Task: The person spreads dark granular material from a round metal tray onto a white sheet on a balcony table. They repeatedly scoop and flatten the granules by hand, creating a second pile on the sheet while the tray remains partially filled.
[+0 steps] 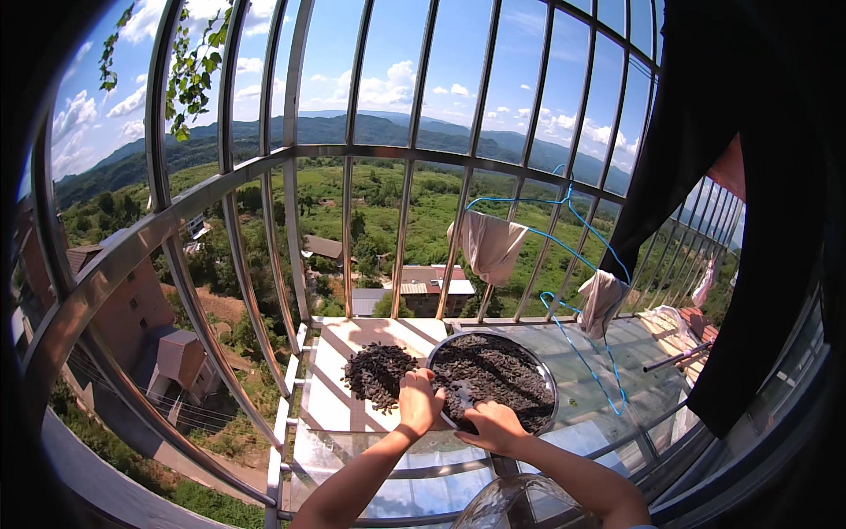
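Note:
A round metal tray (557,397) full of small dark dried pieces, perhaps dried fruit, lies before me. On the white board (324,410) left of it is a heap of the same dark pieces (377,373). My left hand (421,400) is between the heap and the tray's left rim, fingers bent; whether it pinches a piece is hidden. Over the tray's near edge, my right hand (494,426) reaches in with curled fingers by a pale bare patch; its fingertips are partly hidden, so its hold cannot be made out.
Metal window bars (410,198) enclose the ledge. Blue wire hangers (562,238) with pale cloths (492,248) hang at the right, beside a dark curtain (747,297). A clear rounded container (522,502) stands near me. Glass panels (588,377) and rails lie around the board.

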### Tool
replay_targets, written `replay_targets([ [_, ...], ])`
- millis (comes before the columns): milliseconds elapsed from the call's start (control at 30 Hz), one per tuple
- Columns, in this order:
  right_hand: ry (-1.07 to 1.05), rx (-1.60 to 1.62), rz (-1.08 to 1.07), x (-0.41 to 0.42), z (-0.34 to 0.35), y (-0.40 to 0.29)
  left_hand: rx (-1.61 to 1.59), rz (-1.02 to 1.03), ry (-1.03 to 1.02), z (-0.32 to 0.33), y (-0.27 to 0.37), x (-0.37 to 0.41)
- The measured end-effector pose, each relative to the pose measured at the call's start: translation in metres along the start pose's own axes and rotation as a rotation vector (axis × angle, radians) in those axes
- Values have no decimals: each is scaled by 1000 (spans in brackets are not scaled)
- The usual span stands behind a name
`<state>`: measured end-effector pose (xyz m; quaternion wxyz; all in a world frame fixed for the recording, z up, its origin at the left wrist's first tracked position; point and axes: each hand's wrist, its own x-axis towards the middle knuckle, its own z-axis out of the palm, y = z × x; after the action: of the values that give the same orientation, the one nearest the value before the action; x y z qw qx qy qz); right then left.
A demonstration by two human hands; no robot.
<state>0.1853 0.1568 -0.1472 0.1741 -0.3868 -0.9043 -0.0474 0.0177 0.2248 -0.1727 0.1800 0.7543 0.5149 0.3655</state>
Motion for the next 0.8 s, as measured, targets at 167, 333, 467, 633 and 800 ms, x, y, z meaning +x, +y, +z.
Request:
replay_targets([
  [167, 34, -91, -45, -27, -19, 12, -70, 120, 22, 3, 13, -5],
  [333, -30, 181, 151, -50, -41, 40, -106, 210, 159, 24, 20, 14],
  [467, 296, 292, 528, -40, -28, 91, -135, 133, 178, 56, 21, 49],
  [633, 453, 378, 884, 15, 11, 158, 85, -2, 88, 79, 30, 78],
  [800, 305, 375, 987, 44, 30, 174, 166, -85, 74, 92, 30, 91],
])
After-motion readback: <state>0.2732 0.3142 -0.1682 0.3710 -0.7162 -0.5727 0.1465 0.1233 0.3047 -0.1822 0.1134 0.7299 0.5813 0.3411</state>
